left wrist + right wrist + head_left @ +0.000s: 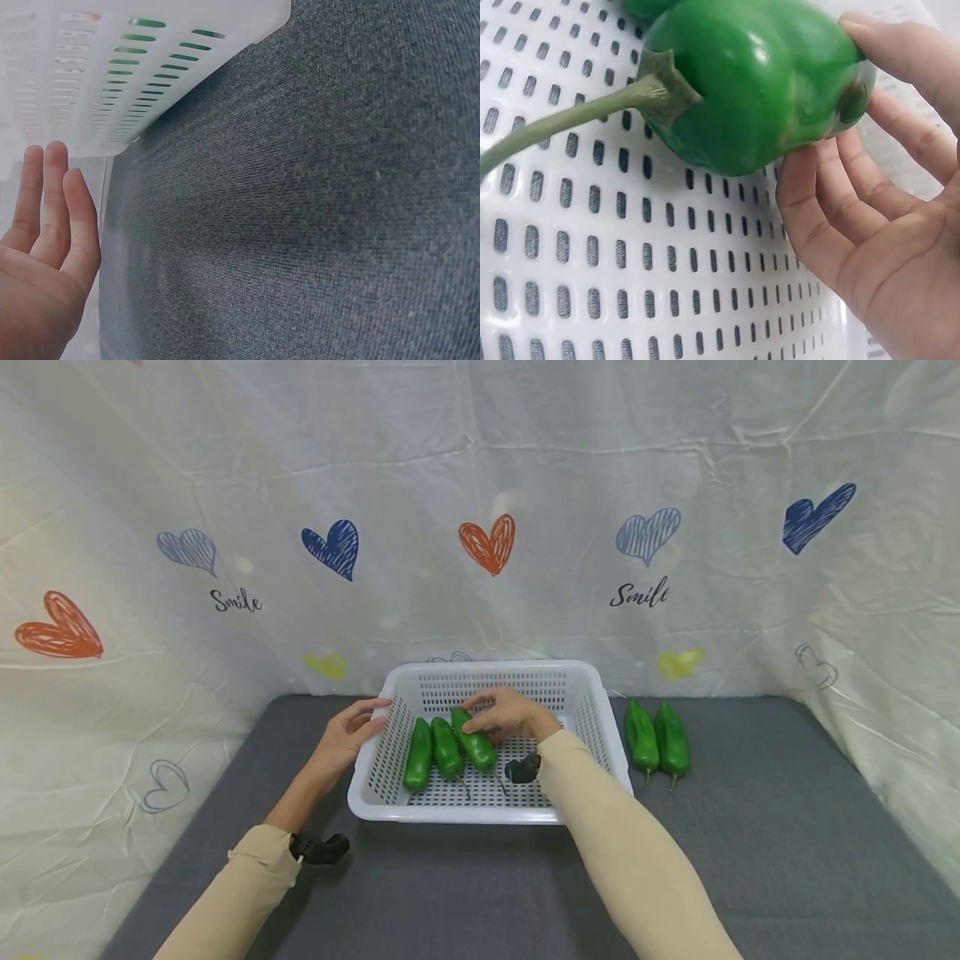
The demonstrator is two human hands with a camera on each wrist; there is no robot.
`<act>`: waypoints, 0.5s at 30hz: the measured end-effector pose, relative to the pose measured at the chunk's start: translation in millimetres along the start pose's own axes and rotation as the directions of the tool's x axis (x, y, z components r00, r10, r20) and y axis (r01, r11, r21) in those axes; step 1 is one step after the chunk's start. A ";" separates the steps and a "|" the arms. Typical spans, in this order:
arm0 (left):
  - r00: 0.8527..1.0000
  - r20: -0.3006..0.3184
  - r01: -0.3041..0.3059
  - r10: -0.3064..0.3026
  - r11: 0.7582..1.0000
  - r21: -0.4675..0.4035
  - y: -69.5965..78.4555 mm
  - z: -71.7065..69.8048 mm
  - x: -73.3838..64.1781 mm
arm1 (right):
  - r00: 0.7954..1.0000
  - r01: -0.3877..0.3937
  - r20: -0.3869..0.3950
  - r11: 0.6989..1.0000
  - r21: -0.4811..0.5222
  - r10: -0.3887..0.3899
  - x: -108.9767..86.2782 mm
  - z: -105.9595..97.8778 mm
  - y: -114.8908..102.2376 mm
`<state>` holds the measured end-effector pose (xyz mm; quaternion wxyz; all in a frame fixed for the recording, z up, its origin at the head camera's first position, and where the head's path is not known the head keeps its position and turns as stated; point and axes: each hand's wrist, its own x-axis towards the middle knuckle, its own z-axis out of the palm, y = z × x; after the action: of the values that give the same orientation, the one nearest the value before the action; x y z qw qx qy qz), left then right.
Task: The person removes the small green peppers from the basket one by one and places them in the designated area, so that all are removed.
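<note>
A white plastic basket (457, 815) with slotted walls stands on the grey cloth. Inside, toward its left side, three long green peppers lie side by side, stems toward me: a left pepper (418, 756), a middle pepper (447, 748) and a right pepper (478, 752). My right hand (512, 712) reaches into the basket and holds the right pepper, thumb on one side and fingers on the other. In the right wrist view this pepper (735, 82) shows a curved stem and rests close over the slotted floor. My left hand (345, 742) touches the basket's left rim with extended fingers (54, 202).
Two more green peppers, one at left (642, 737) and one at right (672, 740), lie on the grey cloth (780, 843) to the basket's right. Behind the basket hangs a white sheet (420, 460) printed with hearts.
</note>
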<state>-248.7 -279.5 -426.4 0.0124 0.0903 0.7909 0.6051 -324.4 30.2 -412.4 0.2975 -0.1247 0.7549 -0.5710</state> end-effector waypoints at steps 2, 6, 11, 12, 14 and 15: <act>1.000 0.000 -0.001 0.001 1.000 0.003 -0.8 0.1 0.3 | 1.000 0.010 0.002 1.000 0.004 -0.010 -0.6 -0.3 -1.3; 1.000 -0.003 -0.005 0.005 1.000 0.014 -1.6 0.5 0.7 | 0.999 0.033 0.022 0.999 0.043 -0.034 -1.9 -0.3 -6.0; 1.000 -0.008 -0.006 0.006 1.000 0.014 -0.6 0.4 0.2 | 0.999 0.046 0.025 0.995 0.083 -0.048 -2.5 0.6 -14.9; 1.000 -0.008 -0.006 0.006 1.000 0.014 -0.3 0.3 0.1 | 0.998 0.050 0.026 0.995 0.091 -0.052 -2.5 0.8 -16.8; 1.000 -0.008 -0.006 0.006 1.000 0.014 0.1 0.5 0.2 | 0.997 0.062 0.031 0.992 0.106 -0.065 -3.0 1.0 -20.8; 1.000 -0.008 -0.005 0.005 1.000 0.015 0.3 0.7 0.3 | 0.997 0.071 0.034 0.992 0.106 -0.075 -3.4 1.0 -22.7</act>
<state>-248.8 -278.8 -426.3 0.0069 0.0899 0.7952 0.5996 -324.6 24.0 -390.3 0.2969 -0.1472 0.7131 -0.6178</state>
